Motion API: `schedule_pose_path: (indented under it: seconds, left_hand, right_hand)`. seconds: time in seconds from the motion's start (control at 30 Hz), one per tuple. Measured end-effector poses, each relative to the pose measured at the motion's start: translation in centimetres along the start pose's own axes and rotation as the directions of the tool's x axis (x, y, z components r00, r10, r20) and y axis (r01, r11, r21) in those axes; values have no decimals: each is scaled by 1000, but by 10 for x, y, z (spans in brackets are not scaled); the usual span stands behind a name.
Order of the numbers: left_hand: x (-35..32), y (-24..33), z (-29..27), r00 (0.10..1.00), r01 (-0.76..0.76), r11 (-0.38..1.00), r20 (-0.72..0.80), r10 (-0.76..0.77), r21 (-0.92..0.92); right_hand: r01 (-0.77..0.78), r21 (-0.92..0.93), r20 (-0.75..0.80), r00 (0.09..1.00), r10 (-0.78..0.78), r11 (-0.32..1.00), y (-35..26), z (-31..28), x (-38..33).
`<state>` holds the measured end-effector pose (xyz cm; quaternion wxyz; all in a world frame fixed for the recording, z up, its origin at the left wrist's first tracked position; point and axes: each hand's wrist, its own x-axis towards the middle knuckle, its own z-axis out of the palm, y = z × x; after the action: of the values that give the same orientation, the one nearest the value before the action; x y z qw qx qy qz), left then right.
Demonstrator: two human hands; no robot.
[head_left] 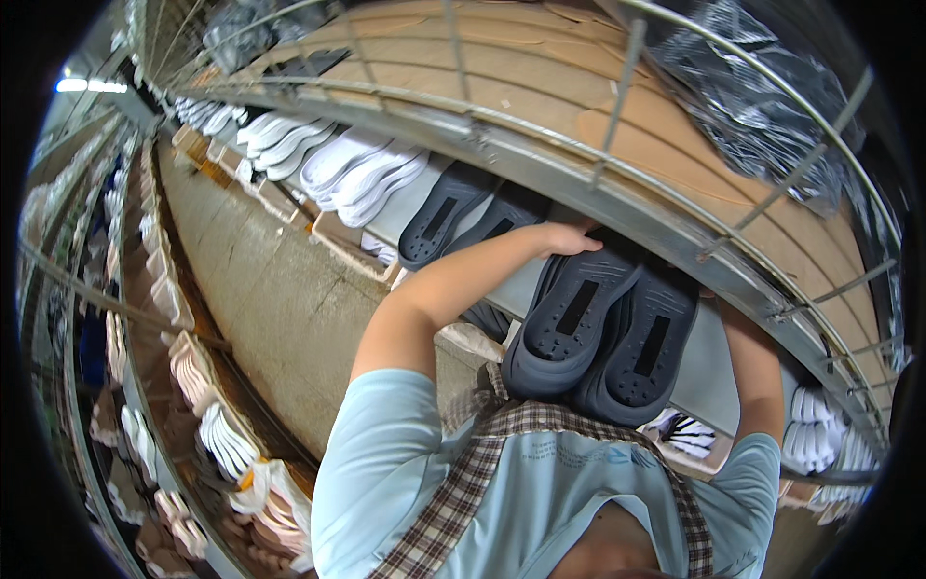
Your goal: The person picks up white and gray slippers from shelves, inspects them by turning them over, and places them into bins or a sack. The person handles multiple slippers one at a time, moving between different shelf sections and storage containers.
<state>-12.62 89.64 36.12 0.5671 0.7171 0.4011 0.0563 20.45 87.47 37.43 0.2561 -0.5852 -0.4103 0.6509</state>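
Two side-by-side stacks of dark grey shoe soles (577, 314) lie against my front, dotted with small holes and each showing a black strip in the middle. My left hand (573, 238) grips the far end of the left stack, its thumb on top and its other fingers out of sight. At the far right side of the right stack (648, 352) is my right hand (709, 293), mostly hidden by the soles and the shelf rail; it appears to hold that end. More dark grey soles (449, 207) rest on the grey shelf just left of my left forearm.
A metal shelf rail (540, 159) with wire bars runs above my hands. Brown sheets (521, 72) and black plastic bags (762, 106) lie on that upper level. White soles (362, 174) line the shelf leftward. Across the concrete aisle (256, 289) stand racks with pale soles (227, 439).
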Motion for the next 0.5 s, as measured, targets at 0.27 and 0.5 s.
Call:
schedule_pose_path:
  seconds: [0.27,0.5]
  left_hand:
    - [31,0,-21,903,203,971,406,-138,-123]
    - [3,4,-3,940,149,984,323,-110,-99]
  right_hand:
    - [-133,-523,167,953,254,842,-20,38,-3]
    - [-131,-625,250,900,356,770,-14,65,-19]
